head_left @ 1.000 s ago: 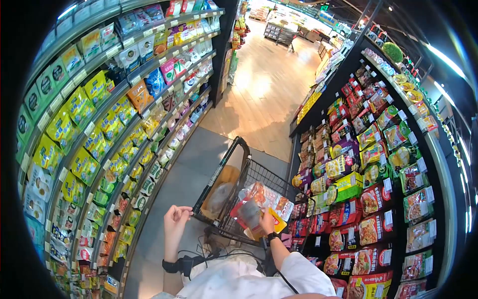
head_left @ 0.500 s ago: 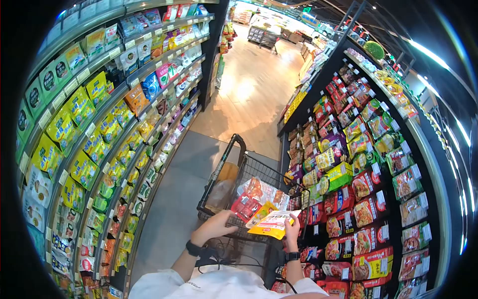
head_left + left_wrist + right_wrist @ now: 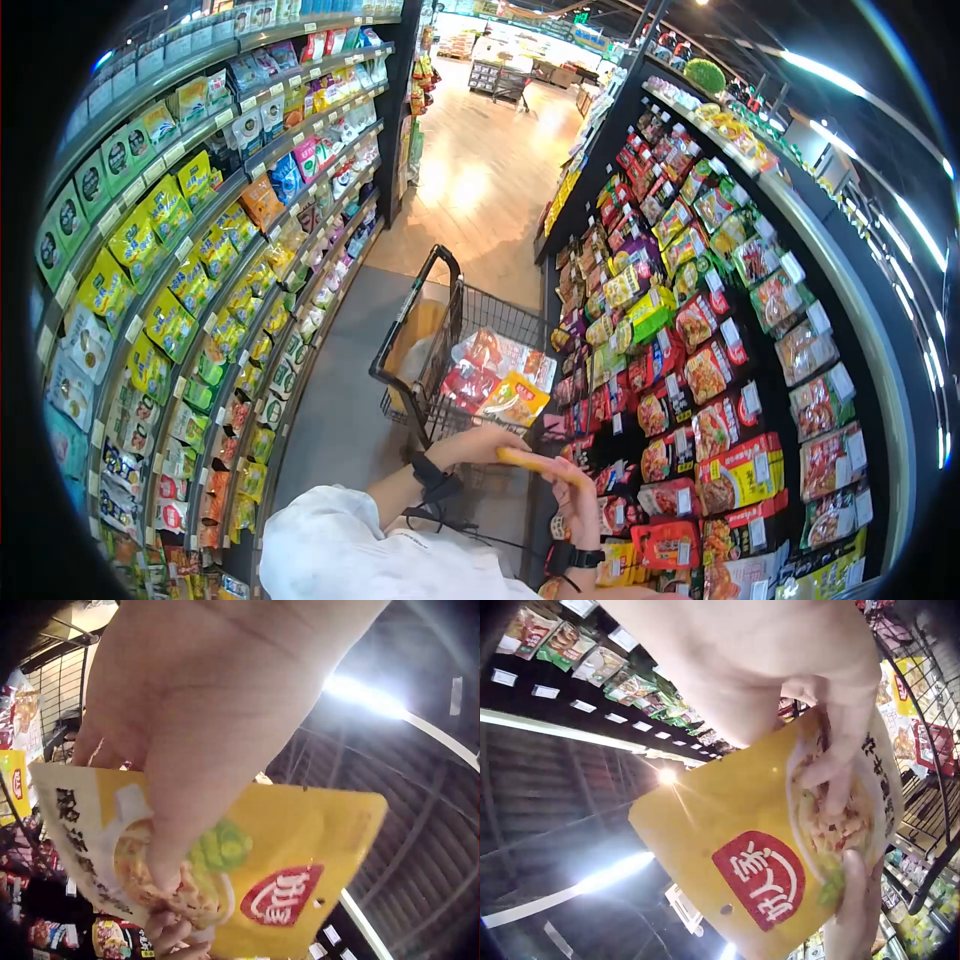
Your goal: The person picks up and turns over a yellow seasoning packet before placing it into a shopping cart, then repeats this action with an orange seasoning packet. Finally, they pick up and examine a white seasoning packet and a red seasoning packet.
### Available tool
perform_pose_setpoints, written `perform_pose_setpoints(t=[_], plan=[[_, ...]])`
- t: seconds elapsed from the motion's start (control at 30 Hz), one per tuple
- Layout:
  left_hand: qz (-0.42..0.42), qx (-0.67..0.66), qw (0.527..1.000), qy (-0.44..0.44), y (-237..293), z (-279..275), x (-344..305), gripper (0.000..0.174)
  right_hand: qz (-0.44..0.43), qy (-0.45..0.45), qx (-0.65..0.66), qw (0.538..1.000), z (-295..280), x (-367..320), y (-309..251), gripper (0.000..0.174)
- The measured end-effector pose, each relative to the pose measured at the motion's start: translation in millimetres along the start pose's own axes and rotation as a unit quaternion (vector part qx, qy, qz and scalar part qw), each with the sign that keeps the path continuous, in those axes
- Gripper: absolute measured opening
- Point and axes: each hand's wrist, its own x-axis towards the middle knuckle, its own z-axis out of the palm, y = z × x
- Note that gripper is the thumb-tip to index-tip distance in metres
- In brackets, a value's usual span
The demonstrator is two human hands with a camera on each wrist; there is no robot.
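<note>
Yellow with a red emblem, a flat packet (image 3: 345, 825) was pinched between a person's two hands in a shop aisle, held between the white shirt (image 3: 380, 550) and a shopping cart. The left hand (image 3: 485, 442) laid its thumb across the printed bowl of food; the right hand (image 3: 572, 488) gripped close by, fingers bent onto the same face. Two-handed hold probably kept the thin pouch from sagging; its tilt left it nearly edge-on from above. Black bands (image 3: 435, 480) circled both wrists. Just ahead stood the cart (image 3: 402, 310), black and wire-sided, apparently kept within arm's reach. Inside, a yellow packet (image 3: 515, 398) of similar look lay beside red packs (image 3: 466, 384). Yellow bags (image 3: 136, 242) faced outward along the left-hand shelves, presumably so their fronts could be read, while red pouches (image 3: 713, 425) filled the right-hand rack in rows, white tags among them. Beyond, wooden flooring (image 3: 480, 200) caught the overhead lights.
</note>
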Motion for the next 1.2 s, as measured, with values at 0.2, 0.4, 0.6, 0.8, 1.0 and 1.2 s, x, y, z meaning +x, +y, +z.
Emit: perform_pose_setpoints(t=[0.2,0.4,0.6,0.8,1.0,1.2], plan=[[-0.048,-0.389,0.902,0.182,61.3,83.0,-27.0,0.039,-0.07,0.0,-0.085,0.994,-26.8,-83.5,16.5,0.048],[-0.028,-0.236,0.947,0.216,47.0,119.4,-28.7,0.04,-0.16,0.08,-0.165,0.97,-59.1,-140.8,29.6,0.033],[-0.04,-0.205,0.963,0.172,105.5,133.8,-25.9,0.041,-0.216,0.124,-0.124,0.961,-73.0,-174.3,22.5,0.035],[-0.066,-0.179,0.98,0.057,127.9,145.4,-1.7,0.041,-0.177,0.049,-0.059,0.981,-72.7,-188.9,23.0,0.045],[-0.095,-0.126,0.987,-0.008,110.8,137.7,9.3,0.044,-0.183,0.086,-0.042,0.978,-57.2,-176.3,29.8,0.039],[-0.111,-0.232,0.963,-0.08,39.5,157.2,42.2,0.054,-0.162,0.205,0.004,0.965,-78.5,-153.1,81.9,0.038]])
